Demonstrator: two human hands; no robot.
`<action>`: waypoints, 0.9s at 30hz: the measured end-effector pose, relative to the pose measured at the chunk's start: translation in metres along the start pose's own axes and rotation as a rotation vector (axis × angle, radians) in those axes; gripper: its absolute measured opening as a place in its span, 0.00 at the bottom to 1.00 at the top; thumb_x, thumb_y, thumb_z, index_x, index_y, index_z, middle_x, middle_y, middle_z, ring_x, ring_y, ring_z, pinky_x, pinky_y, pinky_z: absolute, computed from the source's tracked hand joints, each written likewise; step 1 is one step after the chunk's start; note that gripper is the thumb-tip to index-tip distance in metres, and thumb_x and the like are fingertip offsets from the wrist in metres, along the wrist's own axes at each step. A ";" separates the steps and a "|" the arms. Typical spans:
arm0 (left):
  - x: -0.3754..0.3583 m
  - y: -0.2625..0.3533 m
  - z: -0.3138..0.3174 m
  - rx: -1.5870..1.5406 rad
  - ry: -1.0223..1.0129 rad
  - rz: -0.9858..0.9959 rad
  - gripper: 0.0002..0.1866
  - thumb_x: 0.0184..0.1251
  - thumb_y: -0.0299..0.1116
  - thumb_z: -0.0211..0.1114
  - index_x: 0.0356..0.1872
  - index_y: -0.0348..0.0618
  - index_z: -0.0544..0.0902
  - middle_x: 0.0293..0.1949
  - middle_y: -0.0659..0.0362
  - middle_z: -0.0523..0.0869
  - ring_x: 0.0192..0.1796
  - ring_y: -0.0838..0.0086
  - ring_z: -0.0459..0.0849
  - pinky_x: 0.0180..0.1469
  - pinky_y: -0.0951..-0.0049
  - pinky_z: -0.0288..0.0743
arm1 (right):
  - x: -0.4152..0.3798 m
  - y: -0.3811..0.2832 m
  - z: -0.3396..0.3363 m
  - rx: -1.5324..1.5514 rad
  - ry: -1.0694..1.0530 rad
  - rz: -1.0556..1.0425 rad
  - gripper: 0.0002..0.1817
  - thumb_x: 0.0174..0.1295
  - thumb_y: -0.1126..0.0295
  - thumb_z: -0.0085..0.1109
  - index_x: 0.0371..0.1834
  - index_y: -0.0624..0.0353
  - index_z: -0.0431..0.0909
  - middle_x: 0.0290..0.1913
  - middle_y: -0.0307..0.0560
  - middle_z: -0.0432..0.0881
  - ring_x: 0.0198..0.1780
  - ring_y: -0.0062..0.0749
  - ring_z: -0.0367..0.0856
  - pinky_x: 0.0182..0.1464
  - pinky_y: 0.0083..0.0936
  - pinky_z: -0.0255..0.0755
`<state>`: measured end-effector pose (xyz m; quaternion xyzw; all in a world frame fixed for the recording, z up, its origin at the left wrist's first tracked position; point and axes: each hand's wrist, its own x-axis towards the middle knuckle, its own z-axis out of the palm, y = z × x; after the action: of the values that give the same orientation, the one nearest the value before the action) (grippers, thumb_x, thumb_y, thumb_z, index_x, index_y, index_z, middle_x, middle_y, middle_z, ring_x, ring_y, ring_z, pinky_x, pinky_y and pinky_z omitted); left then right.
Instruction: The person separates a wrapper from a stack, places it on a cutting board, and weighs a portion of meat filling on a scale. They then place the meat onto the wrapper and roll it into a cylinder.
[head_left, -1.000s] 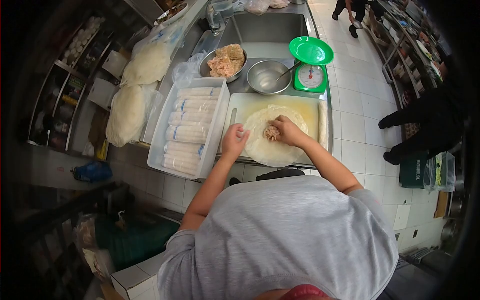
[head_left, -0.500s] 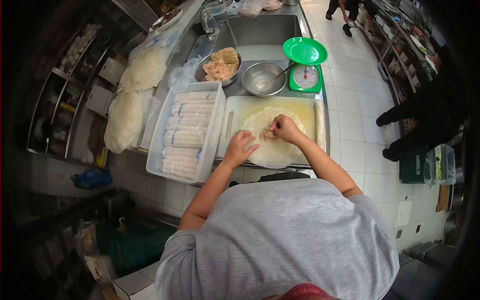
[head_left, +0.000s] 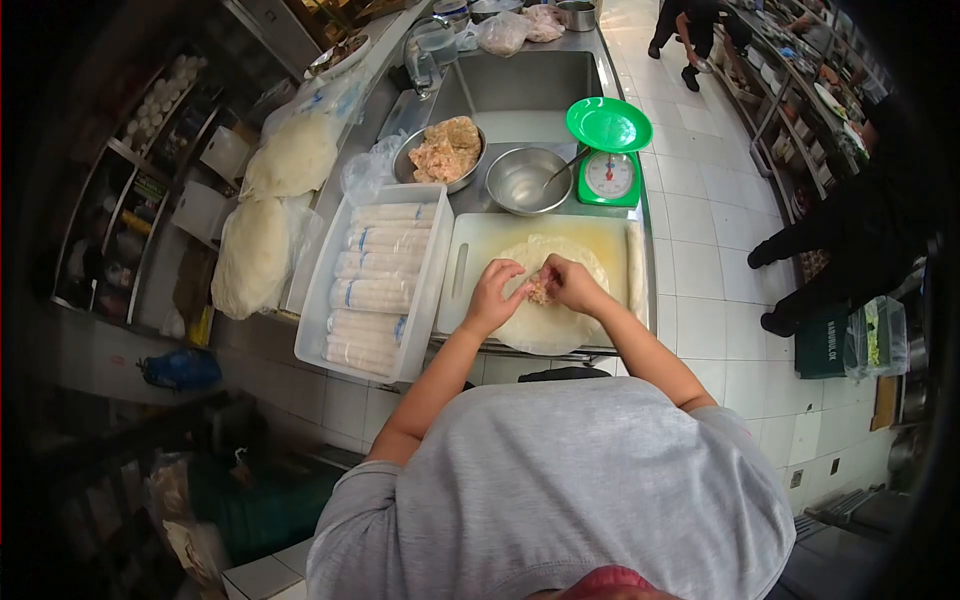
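Note:
On a pale cutting board (head_left: 470, 228) lies a thin round wrapper (head_left: 545, 328) with a small mound of minced meat filling (head_left: 539, 292) near its middle. My right hand (head_left: 573, 286) comes in from the right, its fingers closed on the filling. My left hand (head_left: 495, 298) is at the filling's left side, thumb and fingers apart, thumb tip right beside the mound. A pale finished roll (head_left: 636, 268) lies along the board's right edge. Left of the board, a white plastic tub (head_left: 318, 325) holds several wrapped packs of rolls (head_left: 378, 262).
Behind the board stand a steel bowl of minced meat (head_left: 447, 150), a steel bowl with a utensil (head_left: 528, 182) and a green scale (head_left: 610, 178). Beyond is a sink (head_left: 530, 85). Bagged wrapper stacks (head_left: 255, 255) lie left. Two people in dark clothes (head_left: 850, 235) are on the right.
My left hand has moved right and up to the filling, its thumb now beside it. My right hand stays at the mound. The view has tilted slightly.

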<state>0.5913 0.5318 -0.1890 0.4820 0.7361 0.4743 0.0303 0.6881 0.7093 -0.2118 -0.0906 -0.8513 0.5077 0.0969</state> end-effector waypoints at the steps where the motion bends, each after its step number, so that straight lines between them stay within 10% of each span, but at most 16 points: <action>1: -0.002 -0.001 -0.002 -0.013 -0.017 -0.032 0.21 0.51 0.36 0.75 0.46 0.40 0.79 0.46 0.56 0.79 0.50 0.65 0.78 0.51 0.69 0.73 | -0.003 0.001 -0.005 0.003 -0.018 0.009 0.12 0.51 0.75 0.64 0.40 0.61 0.77 0.31 0.44 0.78 0.31 0.31 0.76 0.37 0.27 0.72; 7: -0.012 -0.010 0.000 0.115 -0.209 0.004 0.36 0.45 0.44 0.78 0.56 0.42 0.74 0.58 0.53 0.72 0.58 0.62 0.74 0.56 0.63 0.70 | -0.010 -0.003 -0.011 -0.119 0.029 -0.340 0.25 0.44 0.75 0.68 0.50 0.61 0.76 0.47 0.50 0.80 0.46 0.40 0.80 0.46 0.31 0.74; 16: -0.002 -0.033 0.021 0.131 -0.216 0.050 0.23 0.47 0.33 0.73 0.47 0.40 0.80 0.44 0.54 0.82 0.49 0.57 0.79 0.54 0.63 0.72 | -0.012 0.010 0.026 -0.154 0.122 -0.175 0.22 0.45 0.75 0.67 0.47 0.58 0.78 0.41 0.55 0.82 0.44 0.46 0.81 0.47 0.32 0.74; 22: -0.001 -0.041 0.011 -0.006 -0.245 -0.139 0.19 0.49 0.30 0.72 0.45 0.40 0.81 0.40 0.56 0.82 0.47 0.65 0.80 0.50 0.67 0.74 | -0.010 -0.010 -0.006 0.534 -0.134 0.039 0.13 0.55 0.74 0.66 0.43 0.61 0.78 0.37 0.42 0.82 0.40 0.28 0.80 0.44 0.26 0.74; 27: 0.004 -0.012 0.002 -0.057 -0.184 0.067 0.19 0.51 0.34 0.73 0.45 0.41 0.81 0.43 0.55 0.80 0.47 0.65 0.80 0.51 0.69 0.74 | 0.000 0.032 0.006 0.399 -0.054 0.127 0.06 0.56 0.74 0.66 0.35 0.60 0.80 0.42 0.40 0.79 0.34 0.20 0.76 0.36 0.19 0.72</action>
<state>0.5820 0.5354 -0.1971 0.5469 0.6999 0.4493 0.0957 0.6881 0.7186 -0.2425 -0.1096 -0.7288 0.6734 0.0577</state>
